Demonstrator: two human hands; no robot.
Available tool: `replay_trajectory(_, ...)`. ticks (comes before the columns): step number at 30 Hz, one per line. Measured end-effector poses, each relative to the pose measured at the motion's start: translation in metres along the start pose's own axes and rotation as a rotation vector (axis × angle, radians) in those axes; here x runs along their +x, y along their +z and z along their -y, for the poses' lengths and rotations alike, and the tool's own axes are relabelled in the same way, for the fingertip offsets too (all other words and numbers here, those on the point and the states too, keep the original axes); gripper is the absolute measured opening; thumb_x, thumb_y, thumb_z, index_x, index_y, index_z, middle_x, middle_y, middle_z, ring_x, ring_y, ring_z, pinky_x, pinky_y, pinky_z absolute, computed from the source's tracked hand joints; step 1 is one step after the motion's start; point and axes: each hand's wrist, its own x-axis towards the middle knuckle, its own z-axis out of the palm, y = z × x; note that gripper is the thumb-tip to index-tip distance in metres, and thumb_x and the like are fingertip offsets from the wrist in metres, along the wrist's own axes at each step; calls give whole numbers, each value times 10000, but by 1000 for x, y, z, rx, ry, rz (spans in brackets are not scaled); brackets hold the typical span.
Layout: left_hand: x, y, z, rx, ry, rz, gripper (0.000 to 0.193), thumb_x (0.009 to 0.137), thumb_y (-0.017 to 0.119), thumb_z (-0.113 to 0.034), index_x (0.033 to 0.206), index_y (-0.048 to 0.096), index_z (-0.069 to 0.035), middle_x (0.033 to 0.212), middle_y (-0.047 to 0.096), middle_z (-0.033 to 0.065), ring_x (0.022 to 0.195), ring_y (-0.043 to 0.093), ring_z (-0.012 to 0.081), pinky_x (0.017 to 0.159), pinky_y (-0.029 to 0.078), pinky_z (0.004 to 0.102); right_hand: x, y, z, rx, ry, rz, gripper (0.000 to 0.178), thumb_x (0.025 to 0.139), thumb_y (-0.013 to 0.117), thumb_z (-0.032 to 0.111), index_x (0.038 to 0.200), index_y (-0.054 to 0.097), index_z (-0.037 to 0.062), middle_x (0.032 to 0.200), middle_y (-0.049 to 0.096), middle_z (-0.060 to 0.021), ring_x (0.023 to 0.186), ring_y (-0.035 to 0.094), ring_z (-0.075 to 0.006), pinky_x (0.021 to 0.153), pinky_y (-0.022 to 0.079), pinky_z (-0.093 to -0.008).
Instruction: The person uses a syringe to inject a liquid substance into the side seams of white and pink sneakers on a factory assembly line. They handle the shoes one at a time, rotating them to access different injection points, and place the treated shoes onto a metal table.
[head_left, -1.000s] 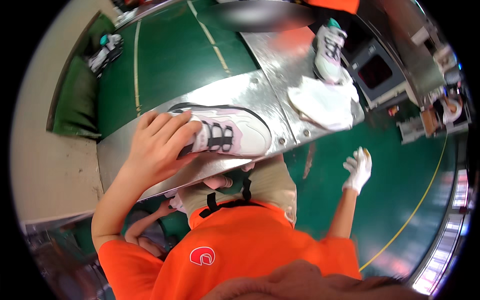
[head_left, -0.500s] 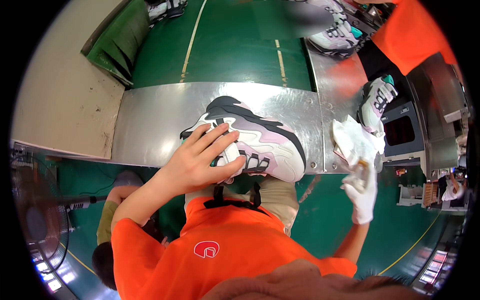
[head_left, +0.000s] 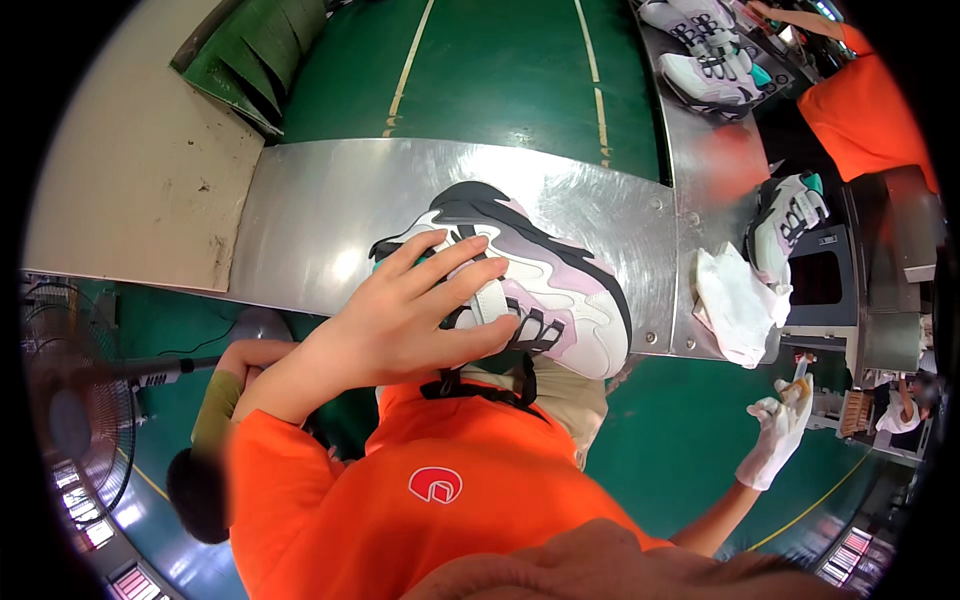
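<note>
Left hand (head_left: pixel 415 305) spread flat on shoe (head_left: pixel 578 300) beneath; weak push could let shoe slip off table (head_left: pixel 320 220) by wrist. Right hand (head_left: pixel 777 435) grips tool (head_left: pixel 803 369).

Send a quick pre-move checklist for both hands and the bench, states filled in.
1. Left hand on the held-down shoe: ok, bare, fingers spread across its upper.
2. Shoe fully over the metal bench: cannot tell, its toe hides part of the near edge.
3. Right hand gloved: ok, white glove on.
4. Small yellowish-brown item in the right fingers identified: cannot tell, too small.
5. White cloth clear of that shoe: ok, apart, on the bench to the right.
</note>
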Motion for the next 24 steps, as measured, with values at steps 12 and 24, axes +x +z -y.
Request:
replay_trajectory(12, -12, 6, 13, -119, 50, -188, 301, 767, 640, -88, 1047, 666, -195, 1181, 624, 89, 1129, 595, 304, 968, 460, 461, 19, 85, -1, -80, -231, 584, 885, 771, 715, 243, 1503, 273, 12, 1225, 524, -160, 852, 625, -162, 710, 503, -238)
replay_trajectory(24, -9, 5, 18, -132, 108, -151, 451, 674, 714, -66, 1109, 643, -162, 1178, 608, 120, 1123, 590, 315, 941, 457, 460, -3, 38, 12, -152, -15, -207, 656, 855, 664, 483, 1412, 445, 215, 1380, 482, -114, 1193, 476, -353, 904, 433, -579)
